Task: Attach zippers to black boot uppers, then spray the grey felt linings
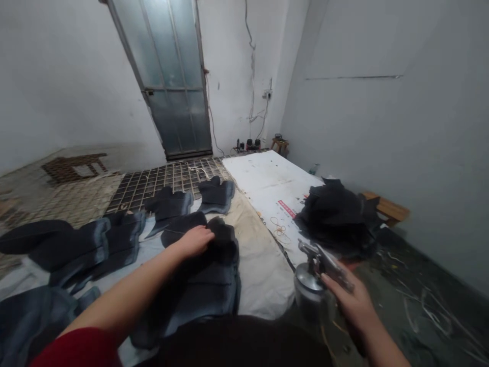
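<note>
My left hand reaches over the table with its fingers curled down onto a dark glove-shaped fabric piece; the fingertips are partly hidden. Beneath lie more dark fabric pieces with greyish-blue edges. In my right hand is a metal spray gun, its silver cup hanging below the nozzle. The gun is held to the right of the cream cloth, near the edge of the white board.
Several similar fabric pieces are spread on the left over a wire grid. A cream cloth borders a white board. On the right sit a black fabric pile, a wooden stool and loose cords on the floor.
</note>
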{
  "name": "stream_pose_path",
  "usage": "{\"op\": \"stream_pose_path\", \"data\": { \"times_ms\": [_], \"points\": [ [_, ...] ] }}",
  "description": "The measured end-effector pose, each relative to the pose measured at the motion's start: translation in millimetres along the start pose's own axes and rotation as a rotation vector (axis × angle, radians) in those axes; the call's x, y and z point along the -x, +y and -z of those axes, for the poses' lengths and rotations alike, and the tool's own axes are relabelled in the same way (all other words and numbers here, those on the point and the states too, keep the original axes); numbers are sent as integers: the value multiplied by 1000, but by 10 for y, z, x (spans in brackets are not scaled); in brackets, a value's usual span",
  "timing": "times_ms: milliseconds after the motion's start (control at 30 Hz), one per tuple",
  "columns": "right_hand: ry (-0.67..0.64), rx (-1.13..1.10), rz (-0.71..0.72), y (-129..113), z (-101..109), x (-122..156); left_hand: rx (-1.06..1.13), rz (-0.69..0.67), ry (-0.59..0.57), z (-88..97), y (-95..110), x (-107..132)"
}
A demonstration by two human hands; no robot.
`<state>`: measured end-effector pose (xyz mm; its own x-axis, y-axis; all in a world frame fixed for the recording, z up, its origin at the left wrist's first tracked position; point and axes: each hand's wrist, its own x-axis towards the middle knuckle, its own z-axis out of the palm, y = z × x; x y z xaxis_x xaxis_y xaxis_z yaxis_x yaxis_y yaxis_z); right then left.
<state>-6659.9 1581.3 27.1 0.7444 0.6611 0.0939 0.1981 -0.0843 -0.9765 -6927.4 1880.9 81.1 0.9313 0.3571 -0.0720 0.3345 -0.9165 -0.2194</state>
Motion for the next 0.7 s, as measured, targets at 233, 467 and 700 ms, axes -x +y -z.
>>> {"op": "stream_pose_path", "data": {
  "times_ms": [233, 467, 700],
  "points": [
    [202, -18, -81, 78, 430, 304, -53, -229, 253, 1235, 412, -317],
    [393, 95, -123, 285, 855, 685, 195, -273, 97, 1397, 1144, -1419],
    [463, 154, -138, 291, 1090, 1051, 127, -281, 49, 522, 1470, -2553]
  ]
}}
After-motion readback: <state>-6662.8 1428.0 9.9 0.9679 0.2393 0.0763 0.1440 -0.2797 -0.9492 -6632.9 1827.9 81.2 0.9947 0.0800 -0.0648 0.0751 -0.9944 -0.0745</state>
